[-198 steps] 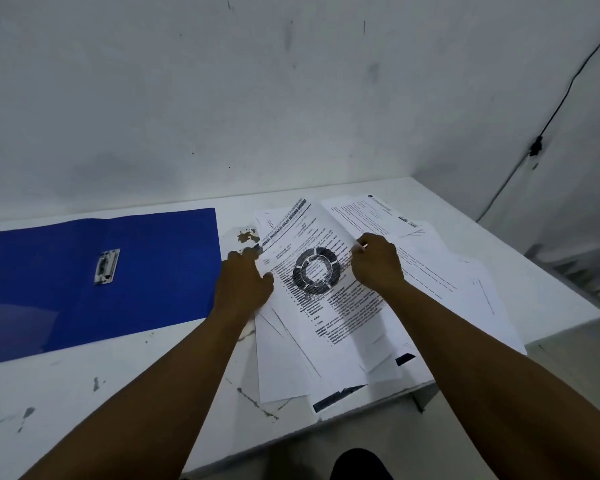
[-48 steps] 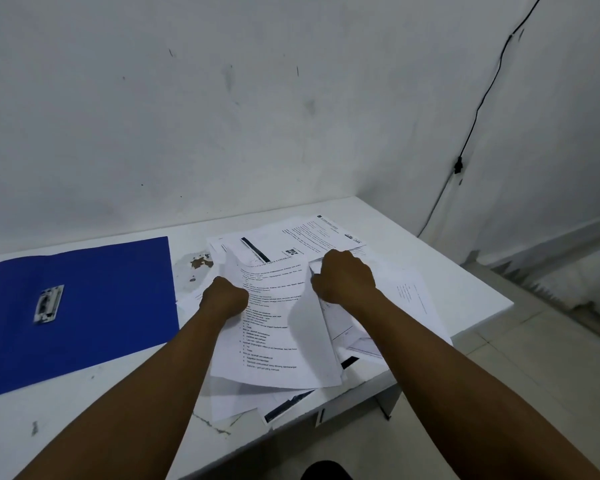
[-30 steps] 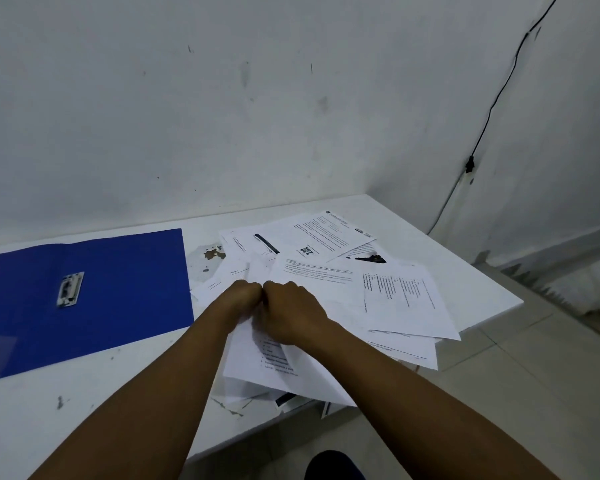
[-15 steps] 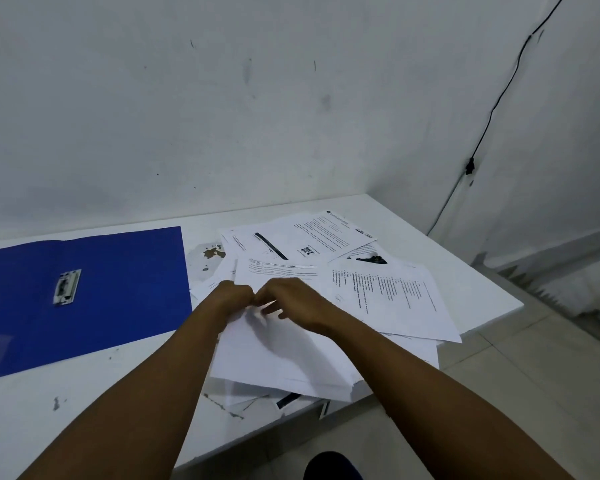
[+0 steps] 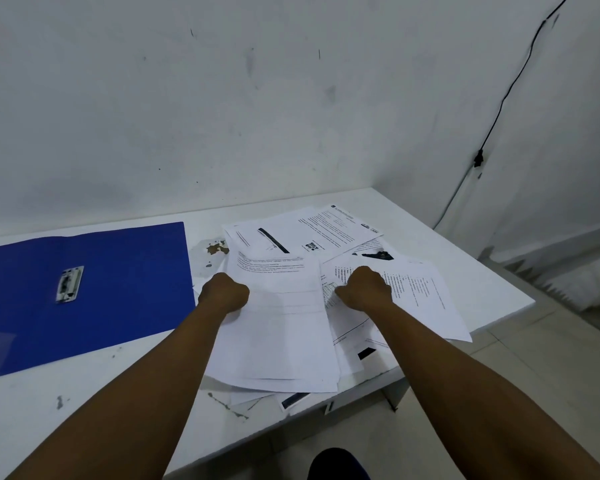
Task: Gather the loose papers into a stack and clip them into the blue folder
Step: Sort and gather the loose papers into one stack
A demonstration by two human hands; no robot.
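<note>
gripping the left edge of a white sheet on top of the paper pile – left hand, fingers curled round that edge. right hand just across the sheet, fingers curled onto a printed page on the right side of the pile; seen from behind, so cannot tell whether actually pinching that page or only pressing on it. both forearms reaching in from the near edge of the view.

loose papers spread unevenly over the right half of the white surface, overlapping at different angles, some printed with text and dark bars, a few corners hanging past the near edge of the surface. not yet squared into one stack.

blue folder lying open and flat on the left part of the surface, well clear of the hands, its right edge just beside the leftmost papers. metal clip on the folder's inner face, towards its left – holding no paper. chipped brown patch on the surface between folder and pile.

plain white wall behind, with a black cable running down the right-hand corner. tiled floor beyond the right end of the surface.
</note>
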